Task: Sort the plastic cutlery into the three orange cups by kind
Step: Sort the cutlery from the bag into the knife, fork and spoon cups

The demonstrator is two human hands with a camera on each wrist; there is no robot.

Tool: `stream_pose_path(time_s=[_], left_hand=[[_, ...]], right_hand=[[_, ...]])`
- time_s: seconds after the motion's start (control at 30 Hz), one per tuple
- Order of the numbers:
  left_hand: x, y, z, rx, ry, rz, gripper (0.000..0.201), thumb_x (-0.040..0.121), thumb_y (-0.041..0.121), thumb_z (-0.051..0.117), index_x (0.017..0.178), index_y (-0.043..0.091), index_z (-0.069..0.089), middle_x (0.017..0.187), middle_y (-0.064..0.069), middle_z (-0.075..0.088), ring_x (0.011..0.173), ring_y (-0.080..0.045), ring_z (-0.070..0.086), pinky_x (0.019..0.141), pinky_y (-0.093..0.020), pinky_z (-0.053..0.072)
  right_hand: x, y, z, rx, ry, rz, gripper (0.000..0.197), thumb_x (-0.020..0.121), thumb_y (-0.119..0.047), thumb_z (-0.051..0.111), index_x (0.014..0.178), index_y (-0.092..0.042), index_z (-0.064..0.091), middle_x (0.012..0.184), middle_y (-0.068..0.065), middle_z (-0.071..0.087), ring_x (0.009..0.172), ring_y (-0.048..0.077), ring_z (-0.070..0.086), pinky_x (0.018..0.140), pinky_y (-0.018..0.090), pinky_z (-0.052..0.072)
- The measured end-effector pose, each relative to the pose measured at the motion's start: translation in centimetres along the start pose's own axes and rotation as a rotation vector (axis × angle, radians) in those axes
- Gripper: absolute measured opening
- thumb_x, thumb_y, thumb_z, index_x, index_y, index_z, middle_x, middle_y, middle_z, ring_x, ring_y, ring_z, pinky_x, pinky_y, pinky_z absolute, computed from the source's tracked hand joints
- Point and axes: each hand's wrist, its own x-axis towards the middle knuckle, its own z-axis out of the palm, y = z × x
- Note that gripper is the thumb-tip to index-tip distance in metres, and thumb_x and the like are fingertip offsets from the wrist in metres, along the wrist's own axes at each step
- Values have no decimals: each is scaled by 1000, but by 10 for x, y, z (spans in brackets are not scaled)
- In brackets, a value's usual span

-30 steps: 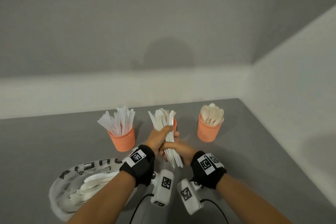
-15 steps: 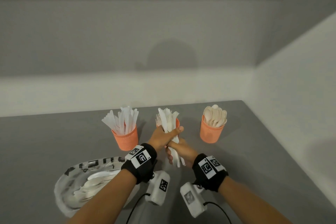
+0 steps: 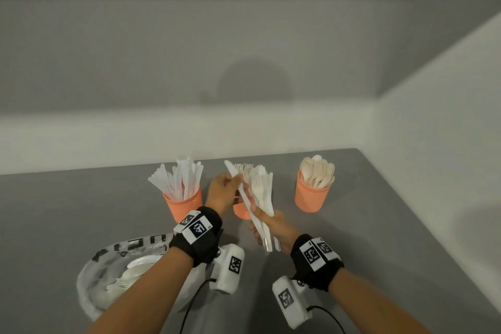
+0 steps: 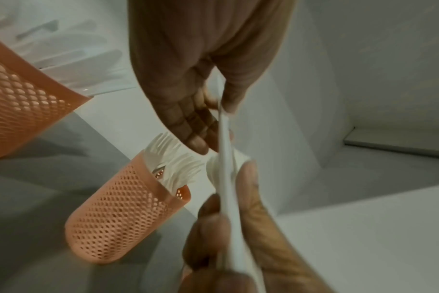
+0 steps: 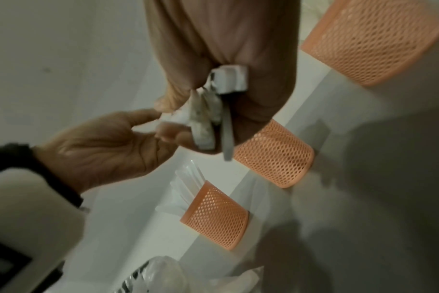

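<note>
While the right hand [image 3: 273, 228] is gripping a bundle of white cutlery [image 3: 261, 195] by the handles, fingers curled round them, the left hand [image 3: 222, 192] is pinching 1 knife [image 3: 238, 184] near its blade, thumb against fingertips, angling it away from the rest. Both hands are hovering just in front of the middle cup [image 3: 242, 210], which is standing on the grey desk [image 3: 379, 238] and is partly hidden behind them; the left wrist view is showing fork tines poking out of it. Forks and knives are mixed in the held bundle, fanning upward over the middle cup's rim.

Left of the middle cup, a little apart, the knife cup [image 3: 184, 205] is standing upright, packed with clear knives spreading out at the top. Right of the middle cup, further off, the spoon cup [image 3: 311, 195] is sitting upright, full of cream spoons. All 3 orange cups are forming a row along the desk's far side.

Nearer than the middle cup and to its left, a crumpled plastic bag [image 3: 108, 279] with black lettering is lying on the desk under the left forearm, more white cutlery showing inside it.
</note>
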Motion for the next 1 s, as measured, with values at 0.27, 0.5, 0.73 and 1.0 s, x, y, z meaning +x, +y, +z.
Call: stream_pose_path(time_s=[0.27,0.5,0.73,1.0], left_hand=[[-7,7,-9,0,31,21,20,94,25,50,79,12,50,49,7,44,38,-3,40,41,-16,33],[-23,-6,8,8,55,121,22,86,19,61,101,3,59,79,-5,64,65,-7,60,58,-19,46],[-16,-3,-1,192,67,128,18,91,23,55,97,8,64,79,-3,63,65,-11,55,56,-21,41],[-14,14,-5,63,241,120,28,97,22,43,113,3,53,109,-31,59,108,-43,55,91,-47,46]], right_hand=[[-4,-3,-11,130,-47,14,16,92,-24,55,82,-17,45,41,-8,38,35,4,37,41,19,39],[-3,-5,4,9,-104,45,21,91,-35,56,86,-15,53,43,-6,47,35,7,43,41,19,40],[-5,0,0,-183,-152,-9,15,90,-27,59,88,-14,53,51,-2,59,38,10,48,42,22,44],[-13,-3,-2,14,-106,8,17,92,-32,55,92,-15,53,53,-2,53,38,7,43,40,19,39]])
